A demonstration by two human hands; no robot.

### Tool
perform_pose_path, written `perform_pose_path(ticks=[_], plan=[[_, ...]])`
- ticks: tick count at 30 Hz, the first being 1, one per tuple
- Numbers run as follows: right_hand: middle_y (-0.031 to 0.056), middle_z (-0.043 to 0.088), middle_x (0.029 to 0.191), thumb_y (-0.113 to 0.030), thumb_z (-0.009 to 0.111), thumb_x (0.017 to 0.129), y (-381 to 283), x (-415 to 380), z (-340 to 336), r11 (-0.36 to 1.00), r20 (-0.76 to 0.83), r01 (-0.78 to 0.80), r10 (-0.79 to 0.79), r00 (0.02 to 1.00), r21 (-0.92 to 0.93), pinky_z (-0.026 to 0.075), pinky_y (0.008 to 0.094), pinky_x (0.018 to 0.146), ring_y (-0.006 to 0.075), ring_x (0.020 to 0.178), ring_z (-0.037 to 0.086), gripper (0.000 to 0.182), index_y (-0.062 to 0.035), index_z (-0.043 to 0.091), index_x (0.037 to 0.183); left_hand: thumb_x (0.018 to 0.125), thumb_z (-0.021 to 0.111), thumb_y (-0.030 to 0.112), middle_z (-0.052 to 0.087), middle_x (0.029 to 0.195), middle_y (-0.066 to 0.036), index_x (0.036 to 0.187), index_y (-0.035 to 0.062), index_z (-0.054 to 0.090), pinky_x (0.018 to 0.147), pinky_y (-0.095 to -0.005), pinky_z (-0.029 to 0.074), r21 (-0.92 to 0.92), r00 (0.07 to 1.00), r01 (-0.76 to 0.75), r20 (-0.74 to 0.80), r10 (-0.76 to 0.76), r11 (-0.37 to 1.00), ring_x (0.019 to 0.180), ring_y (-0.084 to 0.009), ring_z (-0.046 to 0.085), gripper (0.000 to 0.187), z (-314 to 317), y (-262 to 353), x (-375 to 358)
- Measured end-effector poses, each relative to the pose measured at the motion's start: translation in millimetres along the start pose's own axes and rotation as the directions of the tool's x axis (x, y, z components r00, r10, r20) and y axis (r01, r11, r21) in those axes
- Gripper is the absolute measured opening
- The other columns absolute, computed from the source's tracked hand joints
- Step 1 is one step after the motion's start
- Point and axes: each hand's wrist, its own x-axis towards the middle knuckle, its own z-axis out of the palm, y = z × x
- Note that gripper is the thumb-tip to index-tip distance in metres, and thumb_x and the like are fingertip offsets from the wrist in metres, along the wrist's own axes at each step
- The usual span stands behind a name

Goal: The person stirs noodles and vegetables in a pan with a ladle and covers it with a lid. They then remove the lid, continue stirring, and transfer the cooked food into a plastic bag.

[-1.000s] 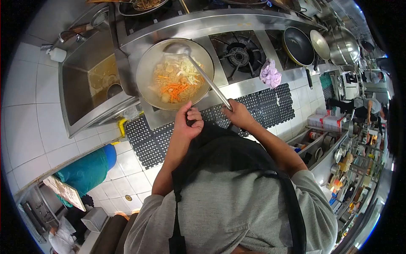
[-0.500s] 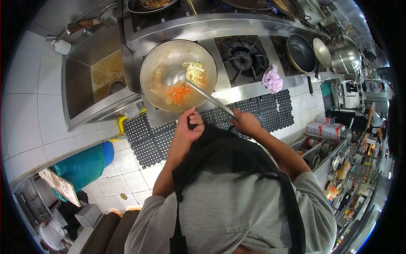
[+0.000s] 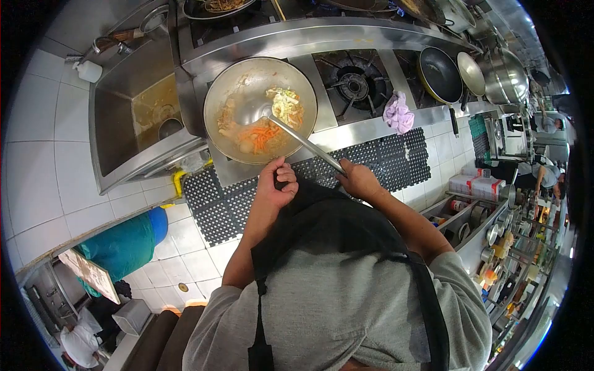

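A large round wok (image 3: 226, 77) sits on the stove, left of centre. In it lie orange strips (image 3: 260, 137), a pale yellow-green heap (image 3: 285, 106) and some brownish food. My right hand (image 3: 360, 180) is closed around the end of a long metal ladle (image 3: 303, 141), whose bowl rests inside the wok among the food. At the wok's near rim, my left hand (image 3: 278, 183) is closed with curled fingers against the edge. The exact part of the wok it grips is hidden.
A sink (image 3: 120, 130) with murky water adjoins the stove at left. Right of the wok are a burner (image 3: 354, 88), a purple cloth (image 3: 398, 114) and a black pan (image 3: 440, 75). Black mats (image 3: 383, 164) cover some floor. A co-worker (image 3: 543, 176) stands far right, another person (image 3: 80, 340) bottom left.
The orange strips have shifted slightly within the wok, while my hands and the ladle have barely moved. The co-worker at far right has changed posture.
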Motion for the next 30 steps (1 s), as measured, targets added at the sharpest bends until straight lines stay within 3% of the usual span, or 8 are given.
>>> perform_pose_path(ticks=[9,30], plan=[[0.0304,0.069,0.090,-0.024,0.068,0.095,-8.0,-6.9,-22.3,0.998,0.018,0.052,-0.053,0.998,0.043,0.052,0.0599,0.081,0.0515,0.091,0.067,0.028,-0.0025,0.055,0.107,0.099,0.061,0.013,0.049,0.062,0.009,0.075,0.0159,0.050,0.048,-0.0255,0.025,-0.109,0.999,0.009,0.036,-0.005,0.994,0.051,-0.0042,0.049,0.026,26.7,-11.7,-19.8],[0.0311,0.070,0.093,-0.023,0.071,0.093,-6.5,-4.6,-30.7,0.996,0.056,0.075,-0.077,0.995,0.045,0.052,0.0583,0.085,0.0506,0.094,0.068,0.031,0.0004,0.056,0.106,0.097,0.062,0.014,0.051,0.062,0.010,0.076,0.0171,0.052,0.048,-0.0261,0.027,-0.139,0.999,-0.027,0.013,0.029,0.990,0.050,-0.0038,0.051,0.024,32.8,-15.5,-19.2]])
